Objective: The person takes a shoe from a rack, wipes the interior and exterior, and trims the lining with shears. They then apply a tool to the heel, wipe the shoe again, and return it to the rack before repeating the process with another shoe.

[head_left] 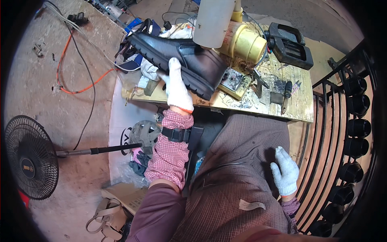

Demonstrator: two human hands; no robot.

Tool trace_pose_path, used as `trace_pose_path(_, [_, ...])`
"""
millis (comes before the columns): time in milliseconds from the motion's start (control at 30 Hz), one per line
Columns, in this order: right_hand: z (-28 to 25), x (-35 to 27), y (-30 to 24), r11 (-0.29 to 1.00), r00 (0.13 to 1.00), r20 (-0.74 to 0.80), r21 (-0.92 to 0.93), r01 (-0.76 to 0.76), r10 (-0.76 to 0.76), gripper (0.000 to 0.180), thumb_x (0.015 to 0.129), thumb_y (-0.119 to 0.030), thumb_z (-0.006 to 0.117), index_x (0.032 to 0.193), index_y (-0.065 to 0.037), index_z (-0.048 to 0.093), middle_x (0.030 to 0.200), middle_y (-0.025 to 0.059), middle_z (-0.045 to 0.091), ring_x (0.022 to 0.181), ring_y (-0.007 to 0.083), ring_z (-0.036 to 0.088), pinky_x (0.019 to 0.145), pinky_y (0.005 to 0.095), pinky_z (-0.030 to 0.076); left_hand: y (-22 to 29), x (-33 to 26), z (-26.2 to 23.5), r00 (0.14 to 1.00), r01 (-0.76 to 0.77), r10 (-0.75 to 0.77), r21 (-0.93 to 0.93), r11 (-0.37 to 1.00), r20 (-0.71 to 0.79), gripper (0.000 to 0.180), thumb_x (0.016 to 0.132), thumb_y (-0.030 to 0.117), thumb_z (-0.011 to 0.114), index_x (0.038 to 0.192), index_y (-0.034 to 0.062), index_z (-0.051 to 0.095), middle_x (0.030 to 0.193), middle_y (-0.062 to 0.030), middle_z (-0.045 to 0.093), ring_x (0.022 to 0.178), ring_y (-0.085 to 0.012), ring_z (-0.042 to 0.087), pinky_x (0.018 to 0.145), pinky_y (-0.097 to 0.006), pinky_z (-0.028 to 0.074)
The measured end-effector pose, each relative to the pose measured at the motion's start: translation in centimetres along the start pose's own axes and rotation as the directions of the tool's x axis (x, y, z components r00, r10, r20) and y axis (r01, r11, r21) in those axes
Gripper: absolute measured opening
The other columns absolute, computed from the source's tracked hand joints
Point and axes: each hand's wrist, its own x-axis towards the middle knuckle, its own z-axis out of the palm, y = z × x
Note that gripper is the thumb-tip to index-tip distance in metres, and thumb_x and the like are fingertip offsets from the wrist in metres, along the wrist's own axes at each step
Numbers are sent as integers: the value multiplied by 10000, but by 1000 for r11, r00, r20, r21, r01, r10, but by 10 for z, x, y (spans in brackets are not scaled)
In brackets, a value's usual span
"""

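My left hand [177, 86], in a white knitted glove, grips a black leather shoe [193, 60] by its thick treaded sole, thumb along the side. The shoe is tilted above the wooden workbench [225, 101], toe to the far left, heel to the near right. A whitish cylinder [213, 22] stands in front of its opening and hides part of it. Just beyond is a yellow pipe-shaped piece [246, 42]. My right hand [285, 171], gloved too and holding nothing, rests by my lap with its fingers partly spread, over a brown checked apron [238, 169].
On the bench lie a dark-handled tool [286, 97], a stained plate [234, 78] and a black double-slotted part [289, 45]. A black metal rack [326, 121] with round black cups stands at right. At left are a fan [31, 157] and an orange cable [60, 72].
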Motion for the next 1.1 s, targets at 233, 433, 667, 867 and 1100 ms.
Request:
trace_pose_path(233, [-5, 6, -2, 999, 1000, 14, -49, 0, 1, 457, 899, -222, 723, 1321, -58, 665, 1333, 174, 672, 1073, 326, 707, 843, 390, 554, 6, 32, 28, 982, 22, -42, 113, 993, 184, 1213, 901, 614, 714, 1658, 85, -73, 1666, -192, 266, 1452, -333, 379, 1180, -429, 349])
trace_pose_path(433, [-6, 9, -8, 998, 998, -1, -39, 58, -58, 437, 897, -217, 727, 1298, -51, 681, 1321, 166, 683, 1047, 314, 714, 830, 379, 552, 9, 27, 21, 994, -5, -6, 101, 995, 111, 1222, 891, 623, 722, 1657, 63, -47, 1617, -194, 344, 1363, -327, 473, 1122, -416, 426])
trace_pose_path(667, [-2, 3, -11, 997, 998, -14, -32, 68, -69, 411, 907, -241, 717, 1271, -51, 698, 1297, 165, 697, 1013, 305, 724, 818, 362, 554, 19, -3, -20, 980, 154, -110, -276, 949, 168, 772, 928, 673, 641, 1458, 127, 511, 1449, -97, 560, 1275, -307, 579, 1095, -499, 495])
trace_pose_path(867, [-1, -3, -9, 998, 998, 1, -43, 56, -56, 409, 913, -247, 711, 1272, -51, 695, 1295, 170, 696, 1024, 317, 720, 832, 370, 556, 4, -7, -50, 910, 408, -378, -538, 737, 173, 1092, 689, 870, 684, 1483, 145, 493, 1430, -123, 565, 1292, -431, 549, 1122, -581, 448])
trace_pose_path(1100, [3, 1, -5, 1000, 1000, 25, -13, 9, -9, 424, 926, -254, 699, 1297, -49, 675, 1308, 173, 685, 1068, 336, 704, 866, 395, 550, -62, -38, -78, 803, 521, -171, -533, 667, 570, 884, 917, 760, 511, 1483, 85, 436, 1405, -147, 566, 1205, -340, 592, 1076, -569, 474])
